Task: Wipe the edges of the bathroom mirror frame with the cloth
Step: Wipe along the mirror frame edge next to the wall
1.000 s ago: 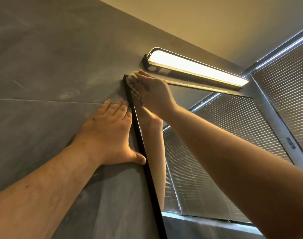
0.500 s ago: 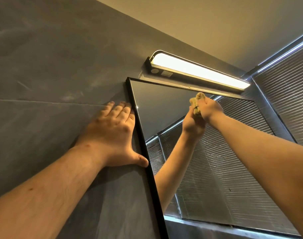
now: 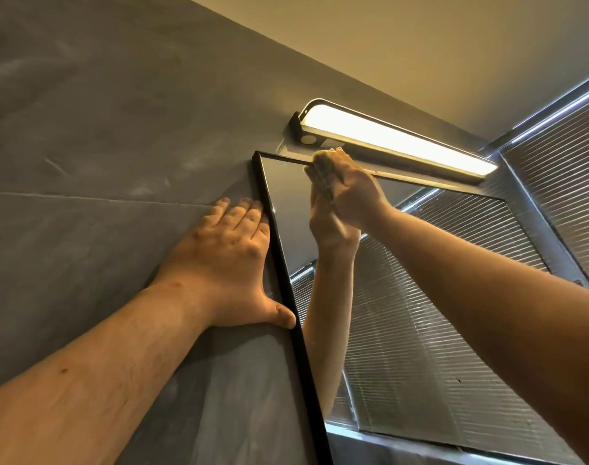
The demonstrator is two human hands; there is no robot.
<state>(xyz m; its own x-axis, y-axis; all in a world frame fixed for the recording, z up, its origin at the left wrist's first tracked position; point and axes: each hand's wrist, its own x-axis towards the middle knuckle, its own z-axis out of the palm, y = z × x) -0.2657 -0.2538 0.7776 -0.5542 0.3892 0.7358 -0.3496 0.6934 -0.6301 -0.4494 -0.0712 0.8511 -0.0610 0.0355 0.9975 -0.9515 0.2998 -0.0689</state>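
A person's right hand (image 3: pixel 348 193), fingers closed around a pale cloth (image 3: pixel 321 162), presses it to the top edge of the black mirror frame (image 3: pixel 283 256), just under the lit wall lamp (image 3: pixel 397 135). The left hand (image 3: pixel 226 260) lies flat on the grey wall (image 3: pixel 102 146), fingers together, thumb against the frame's left side. The risks: knuckles knocking the lamp so close above, the bunched cloth slipping onto the glass and smearing it, or the braced palm sliding.

We see a grey, matte stone-look wall (image 3: pixel 102 129) with one thin seam line (image 3: pixel 85 198) across it, a long, lit, black-cased bar lamp (image 3: pixel 397 139) mounted high on it, and a beige ceiling (image 3: pixel 420 45) above.
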